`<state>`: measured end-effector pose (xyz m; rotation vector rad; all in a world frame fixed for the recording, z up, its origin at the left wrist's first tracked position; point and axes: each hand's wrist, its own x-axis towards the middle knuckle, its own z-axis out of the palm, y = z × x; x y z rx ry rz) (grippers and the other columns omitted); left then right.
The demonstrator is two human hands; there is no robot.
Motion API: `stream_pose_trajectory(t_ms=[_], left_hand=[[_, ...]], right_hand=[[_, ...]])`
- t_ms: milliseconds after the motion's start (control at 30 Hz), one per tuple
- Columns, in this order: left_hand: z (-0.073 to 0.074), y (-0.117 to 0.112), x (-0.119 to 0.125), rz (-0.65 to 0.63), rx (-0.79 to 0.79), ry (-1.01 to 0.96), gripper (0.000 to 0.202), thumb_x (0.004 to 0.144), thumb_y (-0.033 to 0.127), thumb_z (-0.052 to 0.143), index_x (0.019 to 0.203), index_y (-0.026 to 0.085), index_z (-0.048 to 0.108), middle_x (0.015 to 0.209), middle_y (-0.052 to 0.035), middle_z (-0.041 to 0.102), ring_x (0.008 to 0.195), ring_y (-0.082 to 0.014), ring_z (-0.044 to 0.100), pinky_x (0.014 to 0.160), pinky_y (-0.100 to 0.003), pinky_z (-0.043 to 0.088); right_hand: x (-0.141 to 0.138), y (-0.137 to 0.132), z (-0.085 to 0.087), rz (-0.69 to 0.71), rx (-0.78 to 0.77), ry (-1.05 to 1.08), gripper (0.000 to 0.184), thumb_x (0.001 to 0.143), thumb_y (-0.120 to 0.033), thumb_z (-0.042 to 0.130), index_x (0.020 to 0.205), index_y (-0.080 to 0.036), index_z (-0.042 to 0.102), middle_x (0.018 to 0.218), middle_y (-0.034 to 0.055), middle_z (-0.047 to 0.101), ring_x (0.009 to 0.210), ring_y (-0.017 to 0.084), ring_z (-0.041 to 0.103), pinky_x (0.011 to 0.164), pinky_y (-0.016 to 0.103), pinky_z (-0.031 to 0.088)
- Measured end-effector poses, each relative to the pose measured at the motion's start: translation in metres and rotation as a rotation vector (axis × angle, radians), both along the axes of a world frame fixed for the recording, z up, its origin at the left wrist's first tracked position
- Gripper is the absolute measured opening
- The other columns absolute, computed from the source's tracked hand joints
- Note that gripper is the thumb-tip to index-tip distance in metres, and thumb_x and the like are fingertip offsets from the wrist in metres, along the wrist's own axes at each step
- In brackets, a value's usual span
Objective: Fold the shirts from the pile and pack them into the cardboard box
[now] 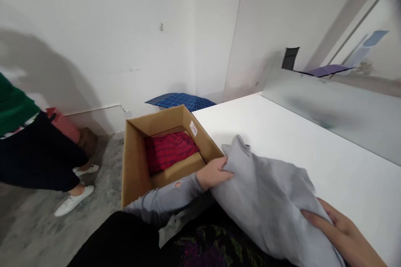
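A grey garment (269,200) lies bunched at the near left corner of the white table (313,142). My left hand (214,173) grips its left edge, fingers closed on the cloth, right beside the open cardboard box (134,162). My right hand (341,233) rests on the garment's lower right part, fingers stretched along the cloth. Inside the box lies a red striped cloth (169,150) on a brown flap.
The box stands on the concrete floor against the table's left side. A blue checked umbrella (181,100) lies behind it by the wall. Another person in dark trousers and white shoes (73,200) stands at the left. A frosted partition (338,108) borders the table's far side.
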<state>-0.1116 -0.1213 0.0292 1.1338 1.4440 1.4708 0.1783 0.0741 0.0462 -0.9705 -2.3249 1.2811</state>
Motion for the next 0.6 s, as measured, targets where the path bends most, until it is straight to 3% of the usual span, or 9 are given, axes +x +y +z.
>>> stream_pose_trajectory(t_ms=[33, 167, 267, 367, 400, 467, 533, 600], left_hand=[[0.005, -0.021, -0.017, 0.075, 0.007, -0.048, 0.051, 0.070, 0.040, 0.072, 0.110, 0.012, 0.061, 0.107, -0.0084, 0.068, 0.098, -0.0255, 0.061, 0.087, -0.034, 0.049], [0.027, -0.102, -0.076, 0.430, 0.019, -0.131, 0.060, 0.067, 0.046, 0.078, 0.113, 0.012, 0.059, 0.106, -0.0100, 0.069, 0.093, -0.0245, 0.064, 0.082, -0.033, 0.051], [0.031, -0.149, -0.116, 0.662, 0.033, -0.104, 0.069, 0.064, 0.048, 0.080, 0.118, 0.012, 0.057, 0.107, -0.0112, 0.069, 0.093, -0.0264, 0.065, 0.081, -0.034, 0.052], [0.017, -0.178, -0.161, 0.832, -0.015, 0.014, 0.072, 0.067, 0.052, 0.075, 0.123, 0.012, 0.053, 0.110, -0.0128, 0.069, 0.097, -0.0284, 0.065, 0.081, -0.036, 0.053], [0.010, -0.185, -0.177, 0.874, -0.118, 0.115, 0.070, 0.072, 0.053, 0.069, 0.125, 0.012, 0.052, 0.111, -0.0129, 0.069, 0.098, -0.0283, 0.065, 0.081, -0.036, 0.053], [-0.008, -0.193, -0.209, 0.901, -0.478, 0.388, 0.061, 0.079, 0.052, 0.058, 0.123, 0.010, 0.053, 0.107, -0.0137, 0.069, 0.100, -0.0289, 0.066, 0.082, -0.036, 0.053], [-0.024, -0.194, -0.238, 0.851, -0.851, 0.629, 0.049, 0.081, 0.047, 0.056, 0.111, 0.008, 0.061, 0.100, -0.0160, 0.071, 0.099, -0.0323, 0.066, 0.082, -0.038, 0.052], [-0.036, -0.189, -0.262, 0.770, -1.042, 0.746, 0.037, 0.078, 0.042, 0.060, 0.095, 0.009, 0.067, 0.095, -0.0188, 0.071, 0.100, -0.0365, 0.065, 0.083, -0.040, 0.050]], right_hand=[[-0.033, -0.005, 0.013, 0.082, -0.015, 0.003, 0.040, 0.079, -0.046, 0.064, 0.112, -0.023, 0.067, 0.094, 0.0061, 0.074, 0.079, 0.028, 0.070, 0.065, 0.036, 0.061], [-0.161, -0.028, 0.043, 0.399, 0.378, 0.106, 0.034, 0.086, -0.043, 0.062, 0.109, -0.018, 0.067, 0.099, 0.0063, 0.070, 0.088, 0.026, 0.065, 0.073, 0.036, 0.058], [-0.247, -0.046, 0.044, 0.479, 0.451, 0.150, 0.036, 0.091, -0.040, 0.059, 0.119, -0.015, 0.060, 0.117, 0.0067, 0.062, 0.100, 0.023, 0.062, 0.084, 0.041, 0.054], [-0.320, -0.062, 0.038, 0.535, 0.520, 0.188, 0.038, 0.092, -0.039, 0.059, 0.122, -0.015, 0.058, 0.122, 0.0068, 0.059, 0.105, 0.024, 0.060, 0.087, 0.043, 0.053], [-0.340, -0.067, 0.036, 0.548, 0.545, 0.203, 0.038, 0.092, -0.039, 0.059, 0.122, -0.015, 0.058, 0.122, 0.0070, 0.059, 0.105, 0.024, 0.060, 0.087, 0.043, 0.053], [-0.369, -0.075, 0.032, 0.562, 0.594, 0.231, 0.038, 0.092, -0.038, 0.059, 0.123, -0.016, 0.057, 0.122, 0.0079, 0.059, 0.104, 0.023, 0.060, 0.087, 0.043, 0.053], [-0.386, -0.078, 0.026, 0.565, 0.639, 0.254, 0.037, 0.093, -0.037, 0.058, 0.124, -0.016, 0.056, 0.123, 0.0089, 0.058, 0.104, 0.022, 0.060, 0.087, 0.043, 0.053], [-0.389, -0.078, 0.017, 0.562, 0.675, 0.270, 0.037, 0.093, -0.036, 0.058, 0.124, -0.017, 0.056, 0.123, 0.0093, 0.058, 0.104, 0.021, 0.060, 0.087, 0.043, 0.053]])
